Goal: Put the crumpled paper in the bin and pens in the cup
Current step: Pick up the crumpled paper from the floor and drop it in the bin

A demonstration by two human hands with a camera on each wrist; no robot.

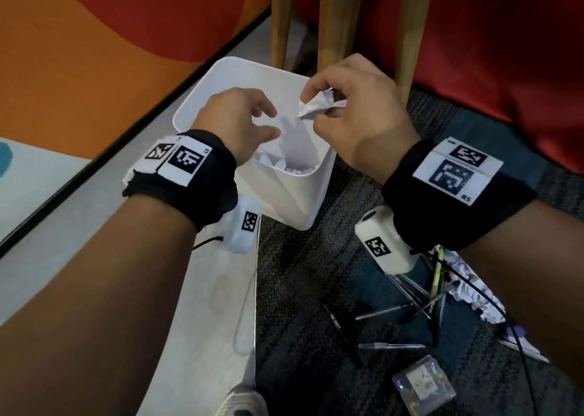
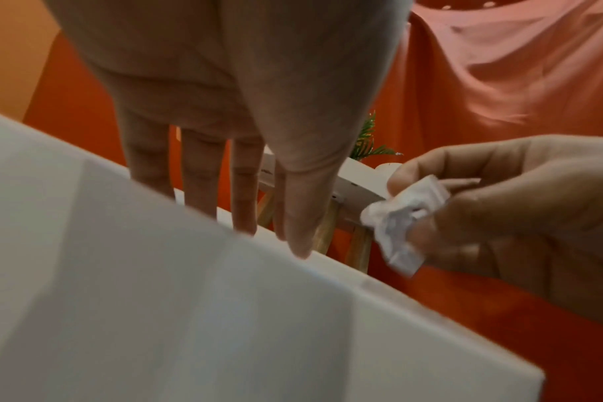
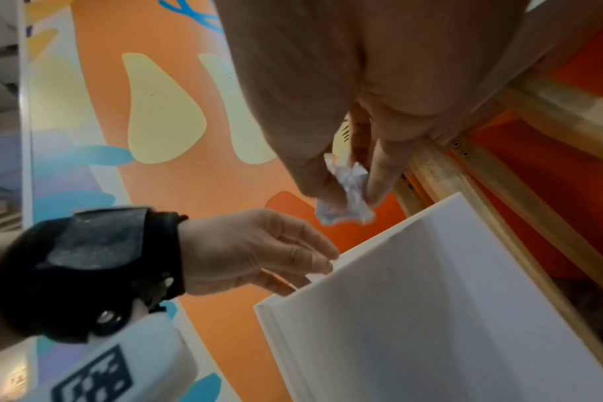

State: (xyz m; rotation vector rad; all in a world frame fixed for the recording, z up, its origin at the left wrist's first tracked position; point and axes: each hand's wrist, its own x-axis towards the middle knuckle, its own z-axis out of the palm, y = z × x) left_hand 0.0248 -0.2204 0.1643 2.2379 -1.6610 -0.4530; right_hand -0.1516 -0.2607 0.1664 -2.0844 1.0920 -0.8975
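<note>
Here the right hand (image 1: 357,112) pinches a crumpled paper (image 1: 316,104) between thumb and fingertips, its grip clamped on the wad, which sticks out past the fingertips over the open mouth of the white bin (image 1: 221,77). The left hand (image 1: 240,121) hangs just beside it above the bin, fingers relaxed and apart, holding nothing. More crumpled paper lies inside the bin. Pens (image 1: 392,346) lie scattered on the carpet (image 1: 300,289) near a clear cup (image 1: 423,384).

The left hand (image 1: 240,121) covers part of the bin (image 1: 221,77) opening, hiding most of the paper inside. Pens (image 1: 392,346) on the floor below the right hand (image 1: 357,115) are blurred; the right wrist covers some.
</note>
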